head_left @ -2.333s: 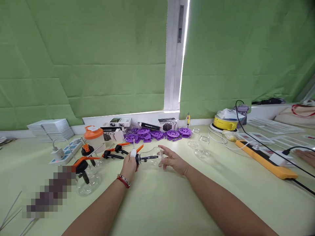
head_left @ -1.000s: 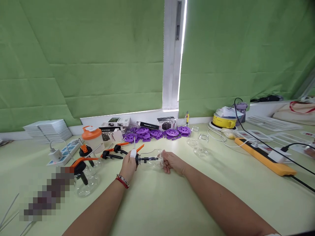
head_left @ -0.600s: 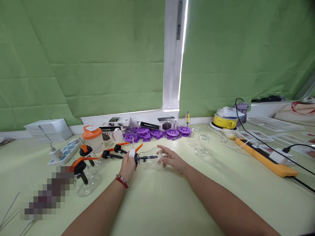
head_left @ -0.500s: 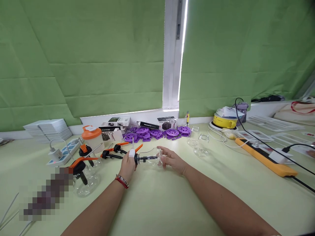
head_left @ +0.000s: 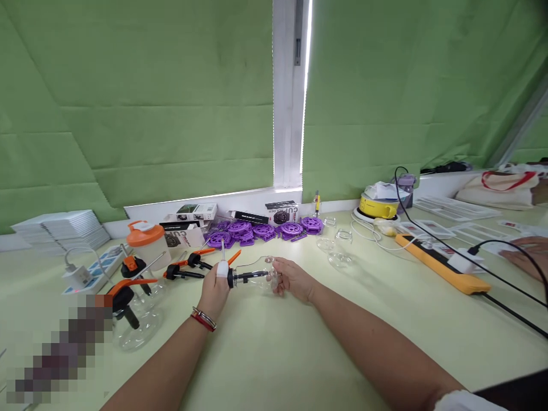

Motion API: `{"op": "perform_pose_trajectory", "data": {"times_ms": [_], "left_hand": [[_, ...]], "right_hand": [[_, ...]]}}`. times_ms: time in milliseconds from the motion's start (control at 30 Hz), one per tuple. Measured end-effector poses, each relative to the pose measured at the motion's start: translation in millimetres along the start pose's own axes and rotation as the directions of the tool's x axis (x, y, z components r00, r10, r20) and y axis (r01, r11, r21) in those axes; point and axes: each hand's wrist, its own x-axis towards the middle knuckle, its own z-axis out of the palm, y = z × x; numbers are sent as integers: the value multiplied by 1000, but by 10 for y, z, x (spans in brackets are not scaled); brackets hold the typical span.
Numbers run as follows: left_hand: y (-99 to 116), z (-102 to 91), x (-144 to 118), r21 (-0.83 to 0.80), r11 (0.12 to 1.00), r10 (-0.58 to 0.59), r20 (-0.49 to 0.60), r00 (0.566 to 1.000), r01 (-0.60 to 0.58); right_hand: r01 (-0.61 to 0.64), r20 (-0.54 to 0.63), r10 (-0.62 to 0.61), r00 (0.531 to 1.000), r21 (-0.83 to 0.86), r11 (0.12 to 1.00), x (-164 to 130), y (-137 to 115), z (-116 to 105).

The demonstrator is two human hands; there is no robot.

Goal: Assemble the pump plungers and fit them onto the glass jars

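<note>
A small clear glass bottle (head_left: 256,271) lies on its side between my hands, just above the pale green table (head_left: 299,354). My left hand (head_left: 213,291), with a white wrap on one finger and a red bracelet at the wrist, grips the black and orange spout cap (head_left: 231,276) at the bottle's mouth. My right hand (head_left: 291,279) closes around the bottle's base.
Loose orange-and-black spout caps (head_left: 184,268), a capped glass bottle (head_left: 132,319) and an orange-lidded jar (head_left: 143,242) lie left. Purple discs (head_left: 261,230) and boxes line the back. Empty glass bottles (head_left: 338,251) sit right of centre, then an orange power strip (head_left: 436,262). Another person's hand (head_left: 526,257) rests far right.
My right hand's fingers have closed from spread back onto the bottle's base. The camera view has shifted, so everything sits slightly further left. My left hand keeps its grip on the cap.
</note>
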Motion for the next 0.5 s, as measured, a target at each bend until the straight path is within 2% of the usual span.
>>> {"op": "perform_pose_trajectory", "data": {"times_ms": [67,200,267,333,367,433,500], "left_hand": [[-25,-13,15,32,999,36,11,999,-36],[-37,-55,60,227,962,147,48,988,-155],[-12,-85,90,325,928,175,49,983,-182],[21,-116,121,424,887,189,26,982,-182],[35,-129,135,474,863,196,1,981,-173],[53,-147,154,532,835,201,-57,978,-140],[66,-144,149,525,842,198,-94,976,-120]], "right_hand": [[-21,-6,21,1000,0,1000,8,5,-8],[-53,-43,50,998,-70,996,40,41,-4],[-57,-81,44,996,-163,985,53,61,17],[5,-136,-51,989,-324,946,45,70,54],[64,-147,-139,979,-430,901,31,69,78],[187,-93,-319,943,-643,743,-8,64,134],[247,-4,-400,917,-781,574,-43,68,189]]}}
